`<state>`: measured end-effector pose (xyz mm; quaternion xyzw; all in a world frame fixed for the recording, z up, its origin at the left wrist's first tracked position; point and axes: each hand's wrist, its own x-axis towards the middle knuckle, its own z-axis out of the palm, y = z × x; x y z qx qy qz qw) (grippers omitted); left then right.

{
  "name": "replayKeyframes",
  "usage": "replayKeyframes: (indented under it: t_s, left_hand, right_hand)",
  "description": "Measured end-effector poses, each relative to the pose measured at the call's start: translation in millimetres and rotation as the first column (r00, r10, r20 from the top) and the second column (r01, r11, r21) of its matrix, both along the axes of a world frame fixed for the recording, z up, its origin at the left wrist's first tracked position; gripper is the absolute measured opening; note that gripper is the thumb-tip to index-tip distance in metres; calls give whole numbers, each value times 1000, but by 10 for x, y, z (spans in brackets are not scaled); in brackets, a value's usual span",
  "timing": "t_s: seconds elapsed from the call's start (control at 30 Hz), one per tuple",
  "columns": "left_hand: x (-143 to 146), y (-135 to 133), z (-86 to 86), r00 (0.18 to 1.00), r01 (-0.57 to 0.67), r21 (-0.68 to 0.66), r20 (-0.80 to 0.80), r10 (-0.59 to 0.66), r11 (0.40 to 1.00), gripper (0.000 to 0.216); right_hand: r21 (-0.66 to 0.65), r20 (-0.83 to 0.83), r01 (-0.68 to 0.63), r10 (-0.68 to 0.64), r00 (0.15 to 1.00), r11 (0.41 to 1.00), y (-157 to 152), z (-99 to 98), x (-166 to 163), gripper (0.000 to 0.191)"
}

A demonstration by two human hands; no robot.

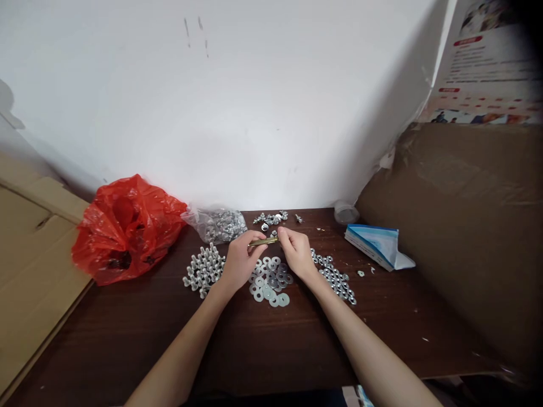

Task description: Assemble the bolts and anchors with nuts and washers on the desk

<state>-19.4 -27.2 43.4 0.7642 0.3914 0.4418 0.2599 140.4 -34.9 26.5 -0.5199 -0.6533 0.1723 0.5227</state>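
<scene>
My left hand (240,261) and my right hand (297,252) meet over the middle of a dark wooden table (263,345). Between them they hold a brass-coloured bolt (263,242) lying level, the left fingers wrapped round its shaft, the right fingertips pinched at its right end. Just below the hands lies a heap of flat silver washers (270,281). Left of my left hand stands a cluster of silver bolts (204,269), heads down. A strip of small nuts (335,277) runs to the right of my right hand.
A red plastic bag (127,229) lies at the left, with a clear bag of hardware (218,224) beside it. Several assembled pieces (272,217) sit near the wall. A blue and white box (375,244) lies at the right. Cardboard (462,226) flanks both sides.
</scene>
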Motion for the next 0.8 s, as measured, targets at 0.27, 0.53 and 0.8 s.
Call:
replayKeyframes:
  t_s: [0.27,0.53,0.8]
  left_hand:
    - [-35,75,-62,992,-81,-9,101,82,997,12]
    - [-51,95,-70,987,-131,-12,93,132,991,14]
    - [-50,99,-65,986,-155,17,71,153,988,15]
  right_hand:
    - [-36,-113,-79,75,991,996,6,16,3,35]
    - [-30,-372,-252,223,901,967,72,-46,-7,28]
    - [-10,-428,-285,254,867,958,66,2,-14,26]
